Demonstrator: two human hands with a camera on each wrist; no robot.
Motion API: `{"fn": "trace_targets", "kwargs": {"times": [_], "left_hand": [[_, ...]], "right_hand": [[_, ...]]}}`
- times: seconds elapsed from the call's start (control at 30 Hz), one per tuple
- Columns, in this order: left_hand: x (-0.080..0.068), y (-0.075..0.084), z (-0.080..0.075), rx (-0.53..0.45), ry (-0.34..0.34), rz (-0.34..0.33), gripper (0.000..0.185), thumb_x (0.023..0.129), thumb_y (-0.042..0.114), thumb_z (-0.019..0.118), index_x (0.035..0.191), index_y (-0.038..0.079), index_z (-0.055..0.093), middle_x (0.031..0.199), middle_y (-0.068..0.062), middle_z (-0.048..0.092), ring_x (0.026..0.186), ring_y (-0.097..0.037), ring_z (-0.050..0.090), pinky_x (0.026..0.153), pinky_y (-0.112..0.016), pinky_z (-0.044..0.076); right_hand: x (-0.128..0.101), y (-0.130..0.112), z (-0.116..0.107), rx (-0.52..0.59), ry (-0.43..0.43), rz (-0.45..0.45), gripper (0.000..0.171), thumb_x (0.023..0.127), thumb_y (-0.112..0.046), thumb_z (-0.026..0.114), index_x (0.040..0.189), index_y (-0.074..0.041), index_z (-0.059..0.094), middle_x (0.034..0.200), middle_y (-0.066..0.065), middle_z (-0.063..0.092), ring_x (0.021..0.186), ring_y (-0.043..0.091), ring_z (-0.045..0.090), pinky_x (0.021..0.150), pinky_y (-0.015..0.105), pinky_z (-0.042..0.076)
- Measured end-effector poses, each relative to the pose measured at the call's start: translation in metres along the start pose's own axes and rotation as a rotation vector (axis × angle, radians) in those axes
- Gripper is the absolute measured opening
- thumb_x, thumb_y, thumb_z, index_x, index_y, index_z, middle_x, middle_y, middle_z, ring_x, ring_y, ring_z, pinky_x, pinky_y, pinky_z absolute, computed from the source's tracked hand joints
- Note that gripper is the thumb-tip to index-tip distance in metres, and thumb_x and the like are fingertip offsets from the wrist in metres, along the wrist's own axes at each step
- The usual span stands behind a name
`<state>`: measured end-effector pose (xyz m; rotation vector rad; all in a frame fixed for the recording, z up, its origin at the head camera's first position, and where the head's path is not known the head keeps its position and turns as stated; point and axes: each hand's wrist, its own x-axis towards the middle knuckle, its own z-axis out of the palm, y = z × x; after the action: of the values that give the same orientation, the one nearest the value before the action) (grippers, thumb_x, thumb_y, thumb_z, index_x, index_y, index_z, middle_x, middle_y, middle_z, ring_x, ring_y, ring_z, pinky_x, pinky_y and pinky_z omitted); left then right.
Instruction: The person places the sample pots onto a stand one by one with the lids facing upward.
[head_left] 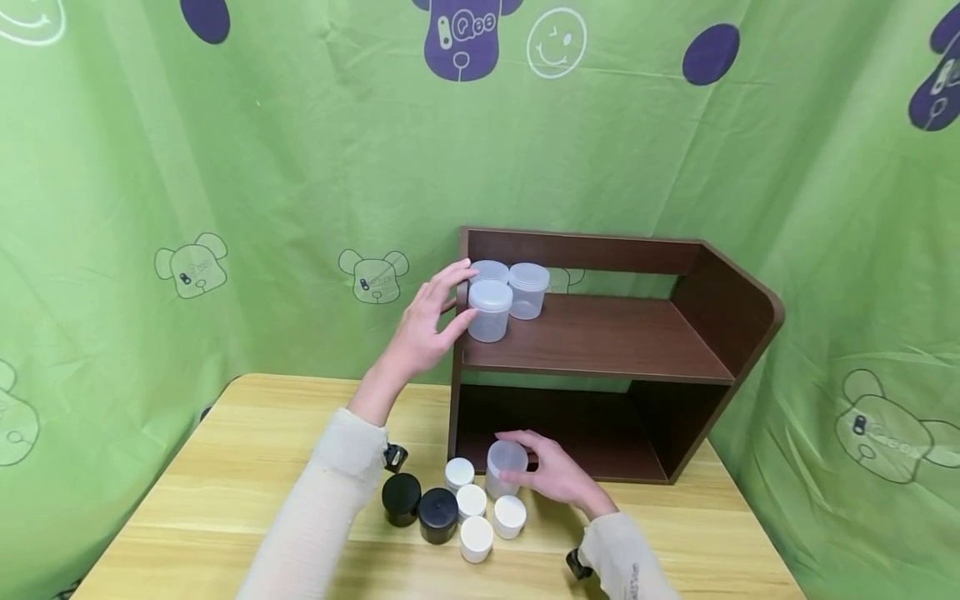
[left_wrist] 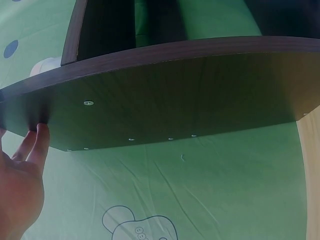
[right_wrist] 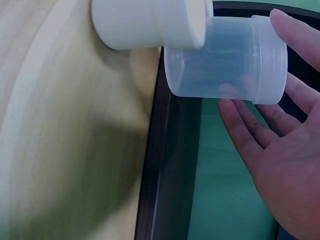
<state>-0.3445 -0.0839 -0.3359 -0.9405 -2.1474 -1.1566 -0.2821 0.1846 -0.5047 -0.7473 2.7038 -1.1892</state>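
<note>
Clear lidded jar [head_left: 490,310] stands at the upper shelf's [head_left: 600,337] left front; my left hand [head_left: 424,323] touches it with loose fingers. My right hand [head_left: 551,472] cups another clear jar [head_left: 505,467] on the table [head_left: 225,467], beside white jars [head_left: 477,508] and black jars [head_left: 420,504].

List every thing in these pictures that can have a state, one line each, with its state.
Front clear jar: lidded, upright on upper shelf, left hand touching it.
Two clear jars behind: lidded, upright.
Clear jar on table: lidded, upright, right hand closing round it.
White jars: four, lidded, upright.
Black jars: two, lidded, upright.
Lower shelf: nothing visible inside.
</note>
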Motion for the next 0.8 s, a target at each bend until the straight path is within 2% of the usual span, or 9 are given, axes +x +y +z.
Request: {"fn": "trace_targets", "kwargs": {"times": [0.17,0.27,0.47,0.6,0.8], "left_hand": [[0.000,0.000,0.000,0.010,-0.003,-0.013,0.054,0.105,0.026,0.061,0.155,0.023,0.041,0.169,0.003,0.032,0.149,-0.023,0.038,0.115,-0.042,0.051],[0.000,0.001,0.000,0.016,-0.001,-0.019,0.054,0.105,0.027,0.060,0.156,0.024,0.041,0.169,0.006,0.031,0.150,-0.022,0.037,0.115,-0.042,0.051],[-0.001,0.001,0.000,0.017,-0.005,-0.025,0.054,0.105,0.027,0.060,0.155,0.023,0.041,0.169,0.002,0.031,0.150,-0.023,0.037,0.115,-0.044,0.051],[-0.001,0.003,-0.001,0.020,-0.006,-0.029,0.054,0.105,0.027,0.060,0.155,0.023,0.041,0.169,0.004,0.031,0.149,-0.022,0.037,0.116,-0.039,0.050],[0.000,0.003,0.000,0.021,-0.005,-0.024,0.054,0.105,0.027,0.060,0.155,0.022,0.041,0.169,0.001,0.032,0.149,-0.023,0.037,0.116,-0.040,0.050]], "right_hand": [[-0.003,-0.005,-0.008,-0.008,0.017,-0.004,0.061,0.092,-0.035,0.080,0.145,-0.014,0.059,0.144,0.008,0.061,0.128,0.031,0.058,0.109,0.058,0.052],[-0.003,-0.010,-0.014,-0.020,0.029,-0.021,0.060,0.091,-0.034,0.080,0.144,-0.015,0.059,0.143,0.007,0.062,0.126,0.029,0.060,0.108,0.053,0.054],[-0.004,-0.020,-0.025,-0.022,0.036,-0.050,0.061,0.091,-0.035,0.081,0.145,-0.018,0.058,0.140,0.005,0.063,0.121,0.024,0.063,0.105,0.041,0.057],[-0.005,-0.027,-0.034,-0.025,0.050,-0.069,0.062,0.091,-0.034,0.081,0.146,-0.019,0.058,0.137,0.003,0.064,0.119,0.022,0.063,0.105,0.041,0.057],[-0.008,-0.039,-0.047,-0.046,0.069,-0.101,0.062,0.090,-0.033,0.082,0.145,-0.017,0.059,0.134,0.001,0.065,0.117,0.021,0.064,0.105,0.043,0.056]]}}
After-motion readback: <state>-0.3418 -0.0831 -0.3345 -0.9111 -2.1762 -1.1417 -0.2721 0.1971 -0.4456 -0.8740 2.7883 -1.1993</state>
